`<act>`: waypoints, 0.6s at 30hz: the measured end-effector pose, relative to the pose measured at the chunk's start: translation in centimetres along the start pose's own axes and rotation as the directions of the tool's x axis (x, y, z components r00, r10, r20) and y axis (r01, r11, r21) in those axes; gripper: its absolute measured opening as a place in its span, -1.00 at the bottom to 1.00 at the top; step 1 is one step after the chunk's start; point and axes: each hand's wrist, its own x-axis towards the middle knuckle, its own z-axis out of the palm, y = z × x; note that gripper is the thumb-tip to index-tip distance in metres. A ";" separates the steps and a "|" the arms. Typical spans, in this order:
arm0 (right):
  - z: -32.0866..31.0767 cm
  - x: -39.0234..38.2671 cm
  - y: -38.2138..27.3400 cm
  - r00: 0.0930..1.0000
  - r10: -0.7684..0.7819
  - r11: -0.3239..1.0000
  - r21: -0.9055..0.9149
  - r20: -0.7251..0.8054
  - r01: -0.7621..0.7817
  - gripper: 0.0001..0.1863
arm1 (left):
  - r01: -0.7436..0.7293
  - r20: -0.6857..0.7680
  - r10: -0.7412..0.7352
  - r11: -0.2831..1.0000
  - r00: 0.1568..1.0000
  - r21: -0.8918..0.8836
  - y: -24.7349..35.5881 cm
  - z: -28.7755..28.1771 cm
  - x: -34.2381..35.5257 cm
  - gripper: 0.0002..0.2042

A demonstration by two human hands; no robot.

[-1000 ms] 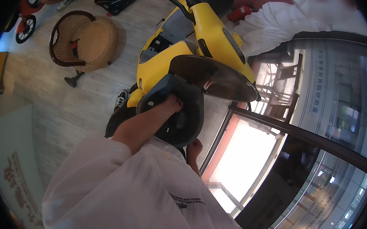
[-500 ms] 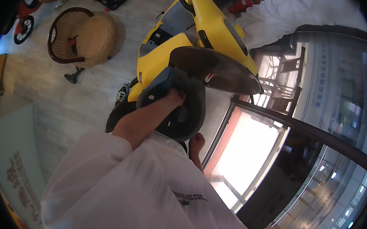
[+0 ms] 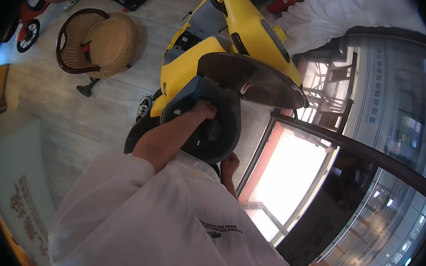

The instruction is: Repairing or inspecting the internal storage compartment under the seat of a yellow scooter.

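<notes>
My left hand (image 3: 205,109) reaches down inside a dark plastic storage bucket (image 3: 232,131) at the rear of a yellow scooter (image 3: 250,20). Its fingers are curled closed by the inner wall, and whatever they hold is hidden. Beside the bucket's near right rim is my right hand (image 3: 230,165), also curled, its fingertips turned out of sight. A dark, glossy lid-like seat panel (image 3: 254,80) stands tilted up between the bucket and the scooter's front. On the bucket's far left side is a blue-grey raised block (image 3: 200,88).
A wicker chair (image 3: 110,41) stands on the wood-look floor at upper left. White cloth (image 3: 324,19) is heaped at upper right, near a red fire extinguisher (image 3: 281,3). Dark-framed glass (image 3: 344,142) runs close along the right. A pale sign panel (image 3: 18,173) stands at left.
The view has shifted very slightly. Both hands keep nearly the same places, the left inside the bucket and the right beside its rim.
</notes>
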 end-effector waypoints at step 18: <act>-0.1 -0.2 -0.5 1.000 0.001 0.998 0.062 0.017 -0.002 -0.71 | -0.006 0.027 0.005 1.000 1.000 0.030 -1.8 1.3 -3.7 -0.78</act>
